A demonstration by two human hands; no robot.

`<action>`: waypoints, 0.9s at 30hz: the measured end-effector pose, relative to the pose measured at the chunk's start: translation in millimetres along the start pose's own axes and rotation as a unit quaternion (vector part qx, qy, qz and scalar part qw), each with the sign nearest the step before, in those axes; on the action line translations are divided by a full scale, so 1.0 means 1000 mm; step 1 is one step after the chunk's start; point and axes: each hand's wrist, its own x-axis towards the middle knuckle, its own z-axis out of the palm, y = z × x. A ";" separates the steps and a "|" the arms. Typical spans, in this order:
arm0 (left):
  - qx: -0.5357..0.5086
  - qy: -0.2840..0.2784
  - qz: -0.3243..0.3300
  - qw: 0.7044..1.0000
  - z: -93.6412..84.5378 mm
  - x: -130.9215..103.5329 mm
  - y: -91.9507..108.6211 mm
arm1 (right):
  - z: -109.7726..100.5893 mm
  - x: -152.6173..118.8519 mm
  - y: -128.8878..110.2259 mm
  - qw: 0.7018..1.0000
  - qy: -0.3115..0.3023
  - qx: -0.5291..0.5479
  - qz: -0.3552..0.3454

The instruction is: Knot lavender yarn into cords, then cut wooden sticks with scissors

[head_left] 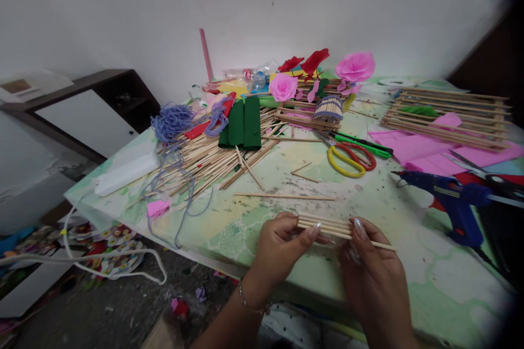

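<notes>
Between my two hands, a small row of thin wooden sticks [327,224] lies side by side above the front of the table. My left hand [286,240] is closed on the row's left end, thumb on top. At the other end, my right hand [370,256] pinches the sticks, and one stick pokes out past its fingers to the right. Just beyond the hands, a single wooden stick [284,196] rests on the tablecloth. Two short stick pieces [305,174] lie farther back.
A blue glue gun [454,196] lies at right, near scissors with yellow and red handles [347,161]. Behind are a stick pile [204,161], purple yarn [174,122], green rolled sheets [244,122], a stick frame [446,117] and pink paper flowers [283,87]. A white cable [118,271] hangs at left.
</notes>
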 end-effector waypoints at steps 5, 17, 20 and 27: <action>-0.109 -0.012 -0.049 0.993 0.003 -0.001 -0.003 | -0.002 0.000 -0.002 0.997 -0.012 -0.054 -0.049; -0.120 0.001 -0.114 0.986 0.005 0.003 0.005 | -0.002 -0.002 0.003 0.988 -0.028 -0.116 -0.097; -0.124 0.022 -0.110 0.986 0.006 0.003 0.006 | -0.003 -0.002 0.005 0.993 -0.025 -0.098 -0.062; -0.116 0.032 -0.100 0.988 0.005 0.001 0.008 | -0.001 -0.007 0.003 0.998 -0.045 -0.023 -0.033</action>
